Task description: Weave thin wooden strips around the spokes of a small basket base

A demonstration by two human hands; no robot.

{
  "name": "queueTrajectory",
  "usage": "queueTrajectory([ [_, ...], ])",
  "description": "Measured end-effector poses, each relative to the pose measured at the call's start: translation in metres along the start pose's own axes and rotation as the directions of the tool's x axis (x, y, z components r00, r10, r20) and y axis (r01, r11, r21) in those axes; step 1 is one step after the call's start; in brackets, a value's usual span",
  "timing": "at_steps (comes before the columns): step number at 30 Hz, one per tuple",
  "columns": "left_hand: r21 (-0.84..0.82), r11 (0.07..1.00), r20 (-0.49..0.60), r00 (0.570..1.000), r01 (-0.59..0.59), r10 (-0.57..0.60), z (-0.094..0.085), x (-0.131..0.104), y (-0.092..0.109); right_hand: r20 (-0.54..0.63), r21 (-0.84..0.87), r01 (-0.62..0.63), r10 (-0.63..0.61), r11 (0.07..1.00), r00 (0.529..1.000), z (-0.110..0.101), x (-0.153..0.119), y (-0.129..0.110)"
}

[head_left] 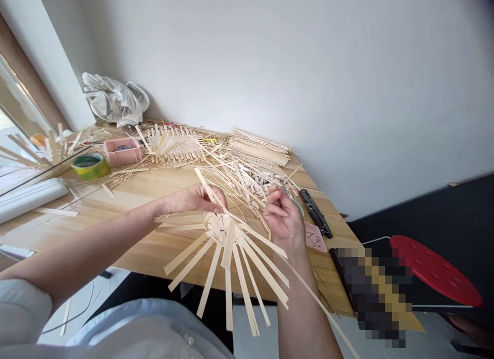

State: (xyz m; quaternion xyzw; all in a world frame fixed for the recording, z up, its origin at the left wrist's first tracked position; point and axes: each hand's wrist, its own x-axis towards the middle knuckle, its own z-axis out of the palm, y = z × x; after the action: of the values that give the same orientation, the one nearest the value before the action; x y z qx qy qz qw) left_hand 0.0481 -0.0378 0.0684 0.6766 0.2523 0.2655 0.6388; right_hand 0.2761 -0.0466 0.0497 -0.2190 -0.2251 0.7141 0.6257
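A round weave of pale bamboo strips [221, 228] hangs over the table's front edge, its flat strips fanning out toward the body. My left hand [208, 198] pinches the top of the weave between thumb and fingers, where one strip points up and away. On the right, my right hand [281, 209] has its fingers curled together, palm up, at a thin strand running toward the weave's centre. A long narrow strip [320, 303] trails from the weave across my right forearm.
The wooden table [135, 233] bears bamboo offcuts, a strip stack [258, 148], a woven mat [177, 144], green-yellow tape [90, 166], a pink box [122, 152] and a black cutter [315, 212]. A red stool [434, 269] stands at right.
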Motion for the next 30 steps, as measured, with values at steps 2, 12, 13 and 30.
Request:
queueTrajectory([
  [2,0.017,1.000,0.000,1.000,-0.016,0.016,-0.001,-0.003,-0.001,0.025,0.008,0.044,-0.044,0.999,0.999,-0.003,0.002,-0.008],
  [12,0.289,0.953,0.040,0.996,-0.089,0.080,-0.009,-0.007,0.012,-0.064,-0.290,0.248,-0.277,0.924,0.959,0.005,0.010,-0.024],
  [13,0.351,0.930,0.067,0.994,-0.108,0.090,-0.010,-0.007,0.016,-0.064,-0.317,0.262,-0.297,0.912,0.953,0.009,0.011,-0.026],
  [30,0.871,0.079,0.394,0.785,-0.485,0.479,-0.044,-0.036,0.045,0.294,-0.573,0.592,-0.533,0.566,0.794,0.113,-0.005,-0.045],
])
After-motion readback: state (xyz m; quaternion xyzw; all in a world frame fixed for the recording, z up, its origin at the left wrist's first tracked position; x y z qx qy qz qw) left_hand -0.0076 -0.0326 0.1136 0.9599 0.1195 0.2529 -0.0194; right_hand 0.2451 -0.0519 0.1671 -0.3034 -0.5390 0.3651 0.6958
